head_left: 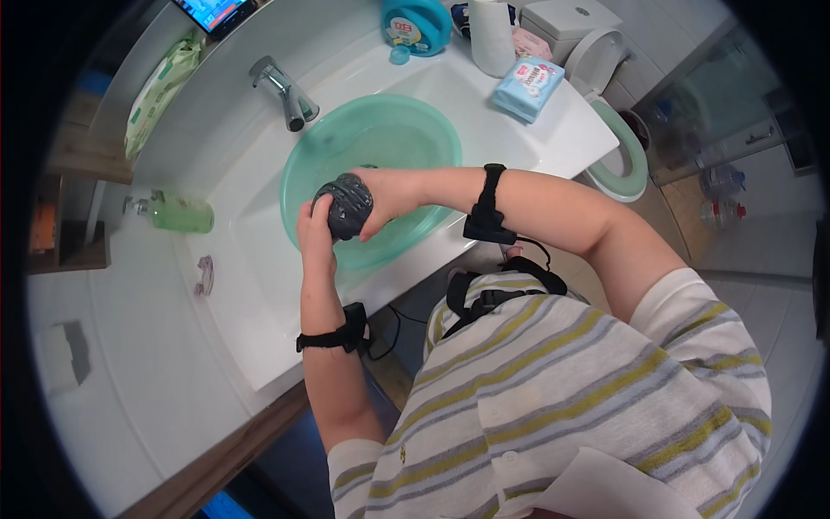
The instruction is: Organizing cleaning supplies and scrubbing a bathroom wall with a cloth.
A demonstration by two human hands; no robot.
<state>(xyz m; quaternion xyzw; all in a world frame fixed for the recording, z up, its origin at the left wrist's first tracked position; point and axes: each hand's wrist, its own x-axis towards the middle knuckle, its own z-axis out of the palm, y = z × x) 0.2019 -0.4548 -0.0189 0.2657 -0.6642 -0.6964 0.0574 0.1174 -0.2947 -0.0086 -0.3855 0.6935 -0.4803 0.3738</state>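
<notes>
A bunched, wet-looking dark grey cloth is squeezed between my two hands above a translucent green basin. My left hand grips it from the left, with the thumb over its top. Wrapped round its right side is my right hand. The cloth is wadded into a ball, so its exact kind cannot be made out. Shallow water lies in the basin, which sits in the white sink. A black strap with a small box is on each of my forearms.
A chrome faucet leans over the basin's far left. A green soap bottle and a crumpled pinkish band lie at left. Along the back right are a teal detergent bottle, a white paper roll and a blue tissue pack.
</notes>
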